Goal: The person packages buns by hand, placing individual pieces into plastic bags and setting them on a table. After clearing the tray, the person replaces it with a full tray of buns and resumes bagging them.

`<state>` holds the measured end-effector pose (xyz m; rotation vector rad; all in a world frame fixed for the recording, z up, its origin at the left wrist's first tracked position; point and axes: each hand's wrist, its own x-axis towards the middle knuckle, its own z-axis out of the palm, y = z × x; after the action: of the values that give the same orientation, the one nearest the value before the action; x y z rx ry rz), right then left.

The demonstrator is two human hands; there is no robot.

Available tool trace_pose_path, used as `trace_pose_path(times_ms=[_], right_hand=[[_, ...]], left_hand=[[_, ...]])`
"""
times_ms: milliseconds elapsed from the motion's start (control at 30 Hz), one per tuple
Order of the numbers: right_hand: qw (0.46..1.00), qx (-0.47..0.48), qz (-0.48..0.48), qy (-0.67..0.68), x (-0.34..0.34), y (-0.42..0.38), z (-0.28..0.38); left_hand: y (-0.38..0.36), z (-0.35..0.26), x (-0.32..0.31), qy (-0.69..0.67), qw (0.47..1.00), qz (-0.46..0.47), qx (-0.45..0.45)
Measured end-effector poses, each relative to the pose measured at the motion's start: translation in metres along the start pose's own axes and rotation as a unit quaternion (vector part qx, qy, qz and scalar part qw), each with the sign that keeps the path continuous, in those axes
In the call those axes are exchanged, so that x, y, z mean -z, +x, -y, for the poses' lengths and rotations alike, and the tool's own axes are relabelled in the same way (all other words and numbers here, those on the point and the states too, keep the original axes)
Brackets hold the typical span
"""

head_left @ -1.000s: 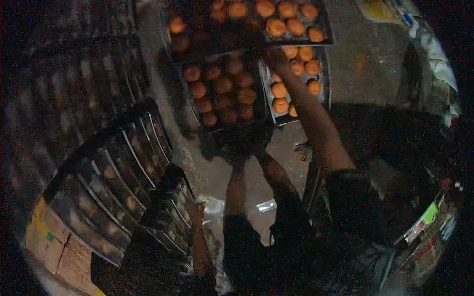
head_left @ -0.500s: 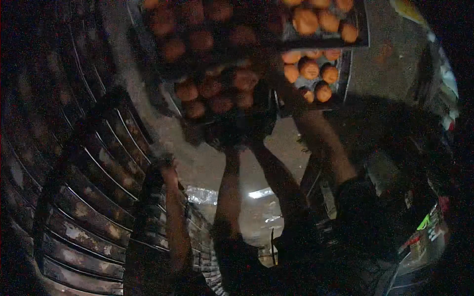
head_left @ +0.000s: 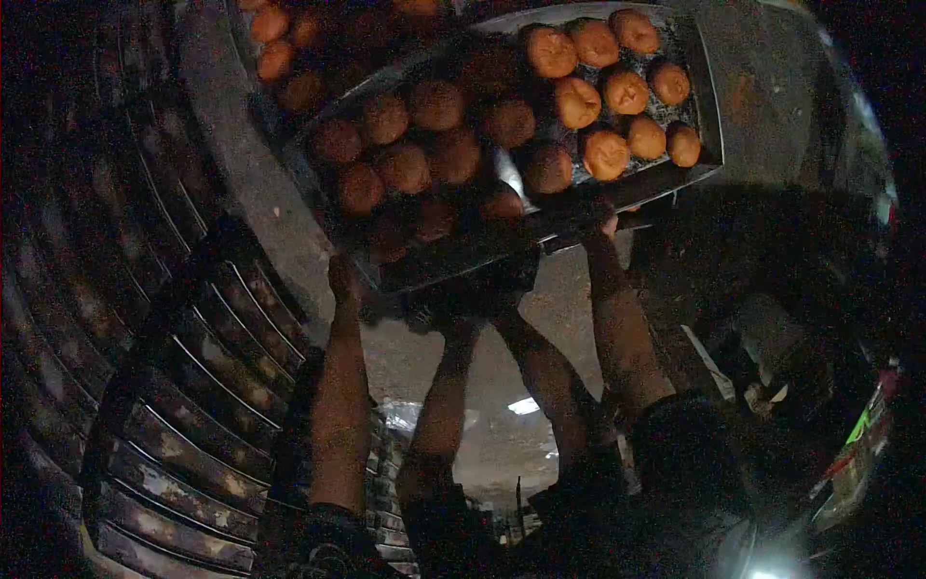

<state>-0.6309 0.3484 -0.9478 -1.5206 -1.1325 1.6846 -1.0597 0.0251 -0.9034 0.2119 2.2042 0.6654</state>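
A dark metal baking tray (head_left: 709, 92) carries several round, golden-brown buns (head_left: 606, 154), brightly lit on the right and shadowed on the left. It sits at an angle, its left end closer to me. My right hand (head_left: 603, 224) is closed on the tray's near rim, right of the middle. At the near left corner, my left hand (head_left: 344, 278) grips the tray; its fingers are dark and partly hidden.
Another batch of buns (head_left: 274, 60) lies beyond the tray at upper left. Rows of stained metal trays or slats (head_left: 183, 454) line the left side. My feet (head_left: 429, 314) stand on the concrete floor (head_left: 559, 323) below the tray.
My right hand has drawn back from over the buns to the near rim. My left hand has moved up to the tray's corner. The tray now lies turned, apart from the other one.
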Motion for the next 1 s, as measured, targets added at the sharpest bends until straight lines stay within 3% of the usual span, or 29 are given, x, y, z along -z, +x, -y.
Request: trace_pose_path(times_ms=[33, 67, 133, 233, 300, 433, 467, 500, 600, 700, 767, 833, 900, 933, 1000], right_hand=[[0.974, -0.057, -0.004, 0.217, -0.016, -0.01, 0.023], [0.973, -0.055, -0.005, 0.223, -0.032, -0.019, 0.047], [0.922, -0.175, -0.07, 0.338, -0.054, -0.025, 0.089], [0.934, -0.201, -0.072, 0.288, -0.048, -0.006, 0.121], [0.938, -0.229, -0.086, 0.245, -0.042, -0.056, 0.149], [0.941, -0.264, -0.124, 0.172, -0.023, -0.153, 0.212], [0.939, -0.27, -0.14, 0.158, -0.009, -0.194, 0.217], [0.937, -0.276, -0.156, 0.147, -0.001, -0.242, 0.221], [0.927, -0.284, -0.211, 0.121, -0.028, -0.277, 0.249], [0.942, -0.223, -0.243, 0.07, -0.013, -0.334, 0.261], [0.94, -0.194, -0.279, -0.003, -0.017, -0.387, 0.292], [0.913, -0.21, -0.346, 0.045, -0.043, -0.409, 0.335], [0.927, -0.171, -0.332, 0.016, -0.055, -0.463, 0.383], [0.922, -0.072, -0.35, -0.151, -0.081, -0.489, 0.386], [0.927, -0.069, -0.356, -0.091, -0.105, -0.536, 0.431]], left_hand=[[-0.016, -0.001, 0.007, 0.029, 0.998, -0.001, -0.052], [-0.022, -0.008, 0.011, 0.06, 0.993, -0.003, -0.102], [-0.023, -0.019, 0.032, 0.117, 0.973, -0.015, -0.196], [-0.027, -0.052, 0.07, 0.18, 0.917, -0.037, -0.355], [-0.011, -0.018, 0.082, 0.21, 0.909, -0.05, -0.356], [-0.097, 0.046, 0.139, 0.324, 0.891, -0.102, -0.302], [-0.094, -0.019, 0.14, 0.349, 0.883, -0.114, -0.293], [-0.118, -0.073, 0.165, 0.502, 0.848, 0.099, -0.138], [-0.123, -0.188, 0.201, 0.472, 0.843, 0.039, -0.256], [-0.154, -0.276, 0.215, 0.429, 0.83, -0.02, -0.355], [-0.185, -0.308, 0.237, 0.398, 0.815, -0.044, -0.418], [-0.181, -0.335, 0.252, 0.358, 0.795, -0.052, -0.487], [-0.208, -0.373, 0.277, 0.323, 0.759, -0.055, -0.562], [-0.209, -0.385, 0.289, 0.295, 0.738, -0.059, -0.604], [-0.219, -0.408, 0.306, 0.247, 0.701, -0.06, -0.666]])
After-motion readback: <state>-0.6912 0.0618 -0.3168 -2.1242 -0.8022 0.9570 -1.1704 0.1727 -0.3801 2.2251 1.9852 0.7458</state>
